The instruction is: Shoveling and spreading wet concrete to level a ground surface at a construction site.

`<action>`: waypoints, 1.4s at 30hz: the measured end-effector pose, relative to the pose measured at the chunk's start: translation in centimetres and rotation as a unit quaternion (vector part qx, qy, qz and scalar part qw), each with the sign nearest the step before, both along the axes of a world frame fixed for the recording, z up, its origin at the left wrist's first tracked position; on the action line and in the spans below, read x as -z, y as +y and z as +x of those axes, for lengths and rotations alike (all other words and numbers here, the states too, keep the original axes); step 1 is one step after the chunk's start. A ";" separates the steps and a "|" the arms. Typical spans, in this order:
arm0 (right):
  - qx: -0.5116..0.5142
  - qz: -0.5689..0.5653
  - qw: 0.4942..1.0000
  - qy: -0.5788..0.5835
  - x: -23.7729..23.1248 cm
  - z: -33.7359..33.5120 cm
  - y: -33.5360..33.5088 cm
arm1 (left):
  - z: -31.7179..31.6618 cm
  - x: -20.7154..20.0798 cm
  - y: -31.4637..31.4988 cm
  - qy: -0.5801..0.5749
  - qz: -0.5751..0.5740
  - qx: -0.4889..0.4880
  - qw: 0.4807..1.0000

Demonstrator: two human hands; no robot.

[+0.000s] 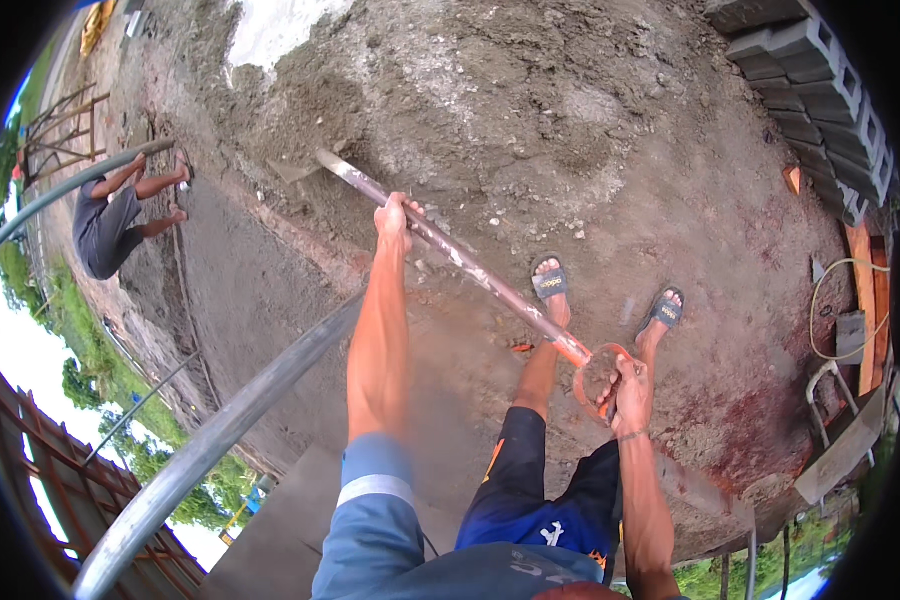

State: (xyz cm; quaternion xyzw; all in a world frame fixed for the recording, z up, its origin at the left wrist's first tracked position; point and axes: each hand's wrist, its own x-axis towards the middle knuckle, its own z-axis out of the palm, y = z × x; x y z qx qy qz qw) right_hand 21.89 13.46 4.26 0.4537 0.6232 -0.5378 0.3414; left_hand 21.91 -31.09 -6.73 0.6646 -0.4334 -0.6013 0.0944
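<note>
A shovel (485, 272) with a brown, white-smeared shaft slants across the middle of the head view. Around its shaft, toward the blade end, my left hand (396, 219) is closed. My right hand (626, 393) grips the orange D-shaped handle near my right knee. The blade, mostly hidden, rests at the edge of a mound of grey mix of sand or mortar (450, 110). My sandalled feet stand on the dirt to the right of the shaft.
At far left another person (120, 215) crouches or sits by a smoothed grey strip (225, 270). A grey pole (230, 430) crosses the lower left. Hollow concrete blocks (810, 80) are stacked at upper right, with wood planks (862, 300) and a loose cable (815, 320) below.
</note>
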 end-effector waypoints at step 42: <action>-0.033 0.159 0.979 0.122 -4.4 5.7 17.2 | 8.5 8.0 25.4 -0.008 0.250 -0.182 0.951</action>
